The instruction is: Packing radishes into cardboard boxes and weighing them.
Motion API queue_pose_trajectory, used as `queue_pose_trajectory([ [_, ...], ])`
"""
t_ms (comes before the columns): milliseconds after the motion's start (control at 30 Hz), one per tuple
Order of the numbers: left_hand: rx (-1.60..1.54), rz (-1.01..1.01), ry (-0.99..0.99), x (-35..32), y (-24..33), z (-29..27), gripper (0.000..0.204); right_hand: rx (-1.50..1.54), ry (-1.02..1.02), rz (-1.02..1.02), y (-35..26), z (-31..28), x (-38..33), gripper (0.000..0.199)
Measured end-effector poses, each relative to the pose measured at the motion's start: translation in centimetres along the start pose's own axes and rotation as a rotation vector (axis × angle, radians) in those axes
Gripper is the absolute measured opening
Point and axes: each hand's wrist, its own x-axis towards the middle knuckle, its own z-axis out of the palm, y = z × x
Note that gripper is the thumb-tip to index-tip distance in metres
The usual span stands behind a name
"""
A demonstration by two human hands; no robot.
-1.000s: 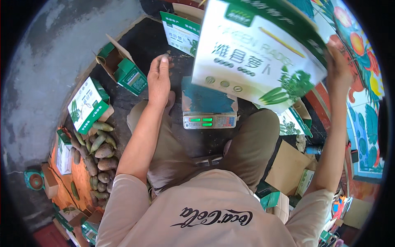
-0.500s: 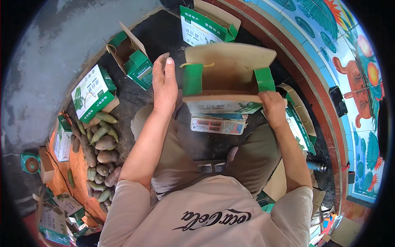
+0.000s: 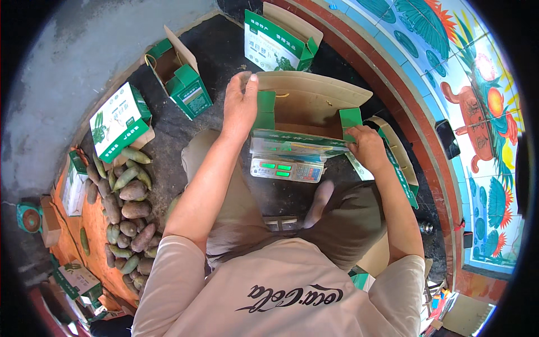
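In front of me an open green-and-white cardboard box (image 3: pixel 314 115) stands at the far side of a white digital scale (image 3: pixel 286 169), seemingly on its platform, which the box hides. Its flaps are up and its brown inside shows. My right hand (image 3: pixel 368 148) grips the box's near right corner, fingers bent over the edge. At the box's left side is my left hand (image 3: pixel 240 106), thumb and fingers apart; whether the palm touches the cardboard I cannot tell. The scale's display windows glow green.
To the left, many greenish and brownish radishes (image 3: pixel 135 209) lie piled on an orange sheet (image 3: pixel 92 222). More boxes stand around: a closed-looking one (image 3: pixel 120 121), an open one (image 3: pixel 188 90), another at the back (image 3: pixel 275 42) and one at right (image 3: pixel 401 160). A tiled wall (image 3: pixel 477 84) rises at right.
The box has come down and slightly left over the scale. My left hand has moved right, to its side; my right hand still grips it. The scale's display has turned from red to green.
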Motion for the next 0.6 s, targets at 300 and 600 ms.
queue_pose_trajectory([
  [300, 0.065, -0.046, -0.064, 0.1, -0.5, 1.4, 0.043, 0.236, -0.252, 0.074, 0.3, 0.3, 1.8, 0.034],
  [600, -0.031, 0.048, -0.081, -1.5, 2.5, 1.5, 0.031, 0.26, -0.221, -0.141, -0.6, 1.1, 2.8, 0.029],
])
